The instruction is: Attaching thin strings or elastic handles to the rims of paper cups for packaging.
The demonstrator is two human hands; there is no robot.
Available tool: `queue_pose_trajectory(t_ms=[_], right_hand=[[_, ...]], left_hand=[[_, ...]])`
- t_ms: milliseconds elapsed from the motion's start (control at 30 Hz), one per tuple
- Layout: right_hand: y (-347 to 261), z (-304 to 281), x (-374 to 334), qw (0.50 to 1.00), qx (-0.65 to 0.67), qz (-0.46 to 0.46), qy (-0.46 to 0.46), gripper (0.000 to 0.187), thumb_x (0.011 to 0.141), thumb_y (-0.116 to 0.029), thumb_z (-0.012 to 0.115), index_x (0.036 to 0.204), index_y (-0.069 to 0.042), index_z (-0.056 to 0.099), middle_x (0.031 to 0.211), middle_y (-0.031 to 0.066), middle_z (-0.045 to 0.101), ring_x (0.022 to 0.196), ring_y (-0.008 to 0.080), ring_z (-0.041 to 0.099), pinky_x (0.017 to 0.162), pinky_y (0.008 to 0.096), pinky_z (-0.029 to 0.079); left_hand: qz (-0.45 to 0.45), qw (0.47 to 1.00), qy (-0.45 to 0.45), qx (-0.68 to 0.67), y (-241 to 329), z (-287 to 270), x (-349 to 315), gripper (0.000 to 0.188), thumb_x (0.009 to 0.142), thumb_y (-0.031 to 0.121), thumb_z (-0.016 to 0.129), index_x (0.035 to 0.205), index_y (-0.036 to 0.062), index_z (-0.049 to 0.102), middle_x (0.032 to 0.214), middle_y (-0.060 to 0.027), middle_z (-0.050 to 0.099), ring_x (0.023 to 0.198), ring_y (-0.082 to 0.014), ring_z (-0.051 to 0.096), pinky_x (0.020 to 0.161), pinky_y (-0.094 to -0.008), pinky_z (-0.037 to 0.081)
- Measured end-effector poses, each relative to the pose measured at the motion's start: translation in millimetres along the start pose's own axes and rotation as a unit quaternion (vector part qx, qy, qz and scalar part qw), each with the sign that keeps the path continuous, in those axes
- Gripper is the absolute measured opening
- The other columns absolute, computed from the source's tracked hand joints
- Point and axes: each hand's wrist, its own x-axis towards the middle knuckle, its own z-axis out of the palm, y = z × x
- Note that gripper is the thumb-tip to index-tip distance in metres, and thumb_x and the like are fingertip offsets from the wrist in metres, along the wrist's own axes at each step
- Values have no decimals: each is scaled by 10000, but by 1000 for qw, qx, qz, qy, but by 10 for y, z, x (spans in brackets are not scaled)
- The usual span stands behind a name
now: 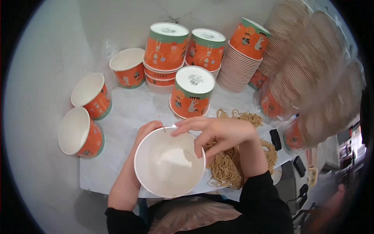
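Note:
A white-lined paper bucket (pixel 167 167) is tipped with its open mouth toward me, above the table's near edge. My left hand (pixel 148 130) grips it from the far left side, its fingers mostly hidden behind the wall. My right hand (pixel 218 134) is at the bucket's right and far rim, with bent fingertips reaching inside the edge; its thumb is partly hidden. A tiny brown bit, perhaps cord, shows at the far rim between my hands. Under my right forearm lies a heap of tan cords (pixel 226 167). Just beyond the held bucket, an orange and green bucket (pixel 191 97) stands upside down.
Upright buckets (pixel 93 132) line the table's left side. Upside-down buckets (pixel 165 50) and a tall nested stack (pixel 237 66) stand at the back. Plastic-wrapped stacks (pixel 307 66) crowd the right. A small black object (pixel 275 139) lies by the cords.

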Motion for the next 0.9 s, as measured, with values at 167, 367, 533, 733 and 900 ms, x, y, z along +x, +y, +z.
queue_pose_trajectory(t_ms=[167,367,533,733,900], right_hand=[[76,41,-21,933,280,64,219,142,945,-140,700,1008,-24,647,1077,36,673,1044,128,607,936,306,479],[268,52,0,835,323,207,394,320,1029,-351,586,1010,-34,627,860,-40,609,760,28,557,670,210,495],[341,135,78,839,48,231,490,308,1038,-220,550,1281,-31,567,1132,71,638,964,142,666,783,270,558],[162,37,-7,913,-80,40,399,939,790,-187,790,1555,-57,261,1526,210,358,1435,338,352,1171,419,322],[280,-136,-117,838,-155,65,519,1107,719,-269,863,1569,-18,201,1559,224,317,1455,348,331,1180,414,312]], left_hand=[[104,972,-164,-129,-83,-26,22,501,989,325,566,1406,69,459,1334,-150,549,1215,-220,571,974,-394,519],[218,828,-431,-285,33,198,175,674,988,468,526,1521,100,341,1518,-130,413,1381,-279,432,1140,-434,387],[237,888,-275,-283,18,-20,-4,641,1017,448,485,1538,106,339,1552,-125,405,1397,-331,436,1163,-487,384],[203,903,-261,-275,195,121,143,562,1042,301,448,1543,85,312,1569,-163,364,1421,-378,385,1144,-618,351],[228,966,-98,-77,492,567,249,476,1062,324,453,1470,83,416,1409,-113,513,1255,-278,547,1031,-480,510]])
